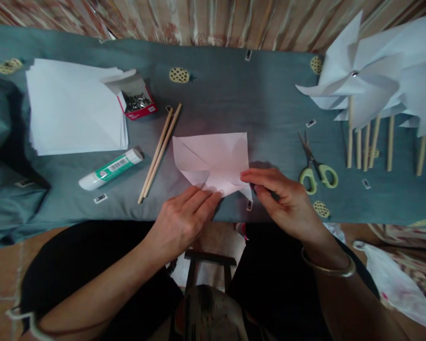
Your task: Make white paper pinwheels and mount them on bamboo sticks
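A white square of paper (222, 151) with cut diagonal lines lies near the front edge of the table. Its near corners curl inward. My left hand (188, 215) presses the near side of the sheet with its fingers close together, holding a bent-in part down. At the right edge, my right hand (282, 196) has its fingertips on the paper, with the thumb beside a pointed loose corner. What lies under the left fingertips is hidden.
Left are a paper stack (74, 109), an open box of metal fasteners (138, 102), a glue stick (111, 168) and two wooden sticks (160, 154). Green-handled scissors (315, 168) lie right, below several finished paper pinwheels (369, 71) on sticks. A curtain (199, 23) hangs behind.
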### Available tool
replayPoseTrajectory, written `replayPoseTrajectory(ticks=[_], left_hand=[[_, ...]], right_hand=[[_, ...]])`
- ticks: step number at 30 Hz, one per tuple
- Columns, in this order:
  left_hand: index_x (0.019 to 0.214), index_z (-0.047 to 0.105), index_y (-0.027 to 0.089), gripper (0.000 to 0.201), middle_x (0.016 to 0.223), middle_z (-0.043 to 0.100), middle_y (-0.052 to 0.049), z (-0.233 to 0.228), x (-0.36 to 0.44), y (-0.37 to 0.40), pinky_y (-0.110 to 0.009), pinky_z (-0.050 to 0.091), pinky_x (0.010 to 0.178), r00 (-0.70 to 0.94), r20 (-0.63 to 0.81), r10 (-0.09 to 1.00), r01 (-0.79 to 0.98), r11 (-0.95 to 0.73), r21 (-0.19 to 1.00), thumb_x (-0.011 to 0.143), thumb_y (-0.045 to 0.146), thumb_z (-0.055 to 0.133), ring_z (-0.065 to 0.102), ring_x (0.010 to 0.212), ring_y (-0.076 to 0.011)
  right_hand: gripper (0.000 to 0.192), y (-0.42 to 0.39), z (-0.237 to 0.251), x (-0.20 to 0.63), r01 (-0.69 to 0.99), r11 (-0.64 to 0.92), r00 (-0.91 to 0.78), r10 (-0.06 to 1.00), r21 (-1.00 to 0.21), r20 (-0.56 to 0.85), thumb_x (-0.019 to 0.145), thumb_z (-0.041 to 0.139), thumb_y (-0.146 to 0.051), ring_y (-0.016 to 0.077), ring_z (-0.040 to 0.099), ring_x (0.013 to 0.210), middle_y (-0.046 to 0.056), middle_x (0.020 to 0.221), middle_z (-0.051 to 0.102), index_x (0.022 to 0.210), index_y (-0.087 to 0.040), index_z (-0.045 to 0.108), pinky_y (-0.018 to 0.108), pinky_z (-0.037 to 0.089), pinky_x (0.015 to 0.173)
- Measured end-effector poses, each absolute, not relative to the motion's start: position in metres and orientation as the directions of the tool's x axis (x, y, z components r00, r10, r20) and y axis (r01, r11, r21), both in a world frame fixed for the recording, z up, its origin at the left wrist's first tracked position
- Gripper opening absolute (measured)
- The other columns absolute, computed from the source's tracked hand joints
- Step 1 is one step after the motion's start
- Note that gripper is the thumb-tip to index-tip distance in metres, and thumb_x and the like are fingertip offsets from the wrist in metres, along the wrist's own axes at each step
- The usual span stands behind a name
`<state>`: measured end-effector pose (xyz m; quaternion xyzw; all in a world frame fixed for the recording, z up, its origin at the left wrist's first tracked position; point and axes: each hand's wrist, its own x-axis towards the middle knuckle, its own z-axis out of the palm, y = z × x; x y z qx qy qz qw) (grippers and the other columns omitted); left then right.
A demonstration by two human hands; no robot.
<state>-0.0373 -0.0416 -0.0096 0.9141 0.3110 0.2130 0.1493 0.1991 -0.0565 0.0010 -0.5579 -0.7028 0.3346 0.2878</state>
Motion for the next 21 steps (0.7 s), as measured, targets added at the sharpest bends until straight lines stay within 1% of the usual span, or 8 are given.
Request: replayPoseTrajectory(ticks=[3,5,8,10,11,15,18,21], left_hand=[[0.122,0.053,0.005,0.032,0.098,0.069,-0.011,-0.01,-0.039,-0.043,-0.033,0.06,0.076,0.715,0.279,0.641,0.508,-0.751,0.422,0.091,0.011,0.057,0.064,0.088,-0.0201],[0.124,0.051,0.005,0.033,0.097,0.069,-0.011,-0.01,-0.04,-0.044,-0.032,0.059,0.077,0.713,0.27,0.648,0.509,-0.742,0.437,0.091,0.01,0.056,0.064,0.089,-0.0199],[0.133,0.045,0.005,0.041,0.094,0.068,-0.009,-0.009,-0.039,-0.045,-0.032,0.059,0.078,0.707,0.251,0.661,0.508,-0.722,0.47,0.094,0.011,0.051,0.064,0.088,-0.019],[0.138,0.041,0.007,0.043,0.096,0.068,-0.009,-0.007,-0.039,-0.045,-0.032,0.059,0.079,0.71,0.241,0.662,0.493,-0.711,0.502,0.095,0.012,0.048,0.063,0.088,-0.0184],[0.137,0.043,0.008,0.041,0.099,0.068,-0.009,-0.006,-0.038,-0.044,-0.032,0.059,0.079,0.715,0.24,0.657,0.483,-0.712,0.51,0.096,0.013,0.046,0.063,0.089,-0.0184],[0.123,0.056,0.008,0.03,0.103,0.068,-0.011,-0.003,-0.038,-0.044,-0.032,0.059,0.077,0.737,0.235,0.634,0.472,-0.732,0.491,0.097,0.013,0.044,0.063,0.09,-0.0196],[0.119,0.058,0.006,0.027,0.1,0.068,-0.012,-0.003,-0.039,-0.044,-0.033,0.059,0.077,0.733,0.228,0.641,0.477,-0.724,0.499,0.095,0.011,0.047,0.063,0.088,-0.0197],[0.119,0.057,0.004,0.027,0.1,0.068,-0.013,-0.004,-0.039,-0.045,-0.034,0.06,0.079,0.725,0.249,0.643,0.47,-0.725,0.504,0.095,0.01,0.048,0.063,0.089,-0.0199]], right_hand=[[0.027,-0.053,0.002,0.192,0.512,0.088,-0.191,0.981,-0.854,-0.014,0.089,0.058,-0.014,0.0205,0.061,0.119,0.005,0.123,0.068,0.109,-0.028,0.069,0.044,0.051,0.103],[0.017,-0.049,0.001,0.185,0.469,0.062,-0.17,0.985,-0.881,-0.021,0.087,0.064,-0.019,0.0214,0.062,0.118,0.006,0.122,0.068,0.101,-0.026,0.071,0.044,0.051,0.102],[0.008,-0.045,-0.002,0.175,0.471,0.05,-0.129,0.992,-0.881,-0.013,0.087,0.065,-0.021,0.0217,0.062,0.117,0.006,0.119,0.069,0.089,-0.025,0.072,0.044,0.05,0.102],[0.009,-0.043,-0.004,0.17,0.522,0.066,-0.113,0.994,-0.851,0.008,0.087,0.064,-0.02,0.0222,0.061,0.116,0.006,0.118,0.068,0.088,-0.025,0.072,0.045,0.05,0.102],[0.01,-0.042,-0.005,0.168,0.554,0.081,-0.113,0.993,-0.828,0.021,0.087,0.064,-0.019,0.0225,0.061,0.115,0.006,0.119,0.068,0.088,-0.025,0.072,0.046,0.049,0.101],[0.009,-0.041,-0.005,0.162,0.674,0.146,-0.126,0.989,-0.724,0.082,0.085,0.066,-0.021,0.0247,0.062,0.11,0.006,0.117,0.068,0.09,-0.025,0.072,0.048,0.049,0.099],[0.01,-0.044,-0.006,0.161,0.726,0.158,-0.104,0.987,-0.669,0.121,0.084,0.068,-0.025,0.0263,0.062,0.11,0.007,0.116,0.069,0.093,-0.025,0.071,0.048,0.048,0.098],[0.011,-0.047,-0.007,0.161,0.741,0.159,-0.088,0.986,-0.653,0.141,0.084,0.068,-0.027,0.0262,0.063,0.108,0.008,0.115,0.07,0.095,-0.023,0.07,0.047,0.049,0.096]])
